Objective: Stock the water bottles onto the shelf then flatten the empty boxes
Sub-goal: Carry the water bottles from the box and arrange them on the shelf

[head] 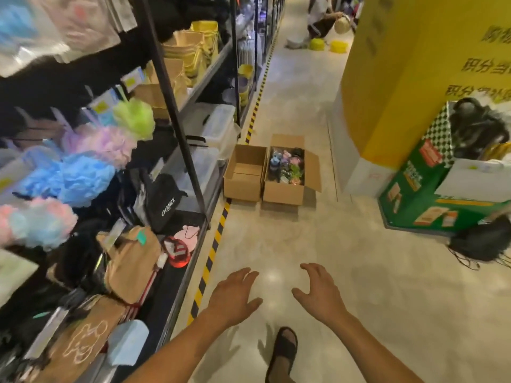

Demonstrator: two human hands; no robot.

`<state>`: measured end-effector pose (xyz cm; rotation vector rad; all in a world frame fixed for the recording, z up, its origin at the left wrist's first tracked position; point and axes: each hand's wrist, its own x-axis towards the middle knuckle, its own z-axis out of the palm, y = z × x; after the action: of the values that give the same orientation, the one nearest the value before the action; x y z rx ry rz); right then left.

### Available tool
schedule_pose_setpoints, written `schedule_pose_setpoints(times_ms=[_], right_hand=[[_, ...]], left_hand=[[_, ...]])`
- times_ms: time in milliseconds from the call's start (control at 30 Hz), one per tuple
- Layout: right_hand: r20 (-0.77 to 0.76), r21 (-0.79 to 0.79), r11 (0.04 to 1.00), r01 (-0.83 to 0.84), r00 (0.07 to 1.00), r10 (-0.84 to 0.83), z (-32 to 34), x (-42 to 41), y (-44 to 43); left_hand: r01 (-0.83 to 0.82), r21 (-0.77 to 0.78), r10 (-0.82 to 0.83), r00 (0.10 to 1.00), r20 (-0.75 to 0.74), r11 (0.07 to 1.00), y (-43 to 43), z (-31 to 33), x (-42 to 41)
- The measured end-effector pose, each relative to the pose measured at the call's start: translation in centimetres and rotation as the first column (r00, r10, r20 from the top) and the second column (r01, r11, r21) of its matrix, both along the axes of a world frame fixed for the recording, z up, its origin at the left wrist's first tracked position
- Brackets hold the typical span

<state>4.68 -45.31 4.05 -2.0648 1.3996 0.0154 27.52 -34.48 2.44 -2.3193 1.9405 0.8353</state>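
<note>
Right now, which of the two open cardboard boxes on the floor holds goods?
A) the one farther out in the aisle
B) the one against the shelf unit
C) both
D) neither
A: the outer box is packed with colourful items, while the other box shows only bare cardboard inside.

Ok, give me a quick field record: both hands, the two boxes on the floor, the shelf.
left hand: open, holding nothing
right hand: open, holding nothing
left box: on floor by shelf base, flaps open, looks empty
right box: beside left box, flaps open, holds colourful goods, too blurred to identify
shelf: on the person's left, stocked
</note>
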Motion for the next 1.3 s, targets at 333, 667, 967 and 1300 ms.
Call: schedule_pose_setpoints(times_ms=[333,667,967,1300], right_hand=[[0.007,0.051,0.997,-0.056,0.998,0.056,0.8,8.1,-21.6],[-0.021,0.033,0.995,-0.092,0.995,0.093,-0.8,19.6,-42.4],[-0.013,0.026,1.0,-0.006,1.0,0.006,0.6,30.2,-61.5],[0.022,0.057,0.998,0.017,1.0,-0.018,-4.1,36.3,-82.0]], left_hand=[[-0.062,0.017,0.062,0.998,0.011,0.998,-20.9,1.5,6.4],[-0.108,-0.024,0.107,0.994,-0.011,0.994,-41.0,-0.6,17.8],[-0.01,-0.047,0.01,1.0,0.001,0.999,-61.4,2.8,29.2],[0.039,-0.004,-0.039,0.999,0.037,0.999,-82.3,-0.8,35.5]])
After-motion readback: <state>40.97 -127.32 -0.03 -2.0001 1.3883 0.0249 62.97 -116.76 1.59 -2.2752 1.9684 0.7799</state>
